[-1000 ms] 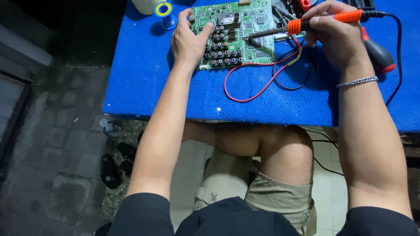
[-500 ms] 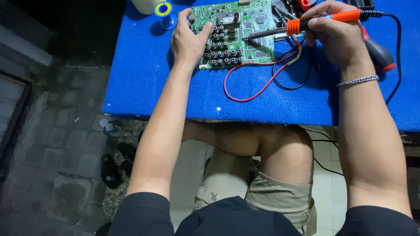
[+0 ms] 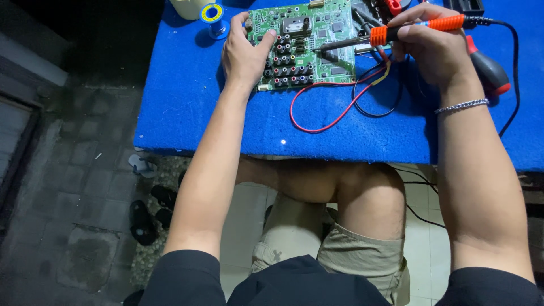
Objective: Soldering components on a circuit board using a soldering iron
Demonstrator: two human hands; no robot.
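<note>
A green circuit board (image 3: 317, 34) lies on the blue table top (image 3: 226, 113) near the far edge. My left hand (image 3: 245, 48) rests on the board's left side, fingers spread over its rows of round connectors. My right hand (image 3: 433, 48) grips an orange-handled soldering iron (image 3: 396, 31), whose dark tip points left and touches the middle of the board. Red and black wires (image 3: 340, 105) loop from the board over the blue cloth. A chain bracelet circles my right wrist.
A spool of solder (image 3: 213, 14) stands at the board's left, beside a pale container. A red and black tool handle (image 3: 487, 68) lies to the right, and a black cord runs off the right edge. Below the table are my knees, tiled floor and dark sandals (image 3: 150, 212).
</note>
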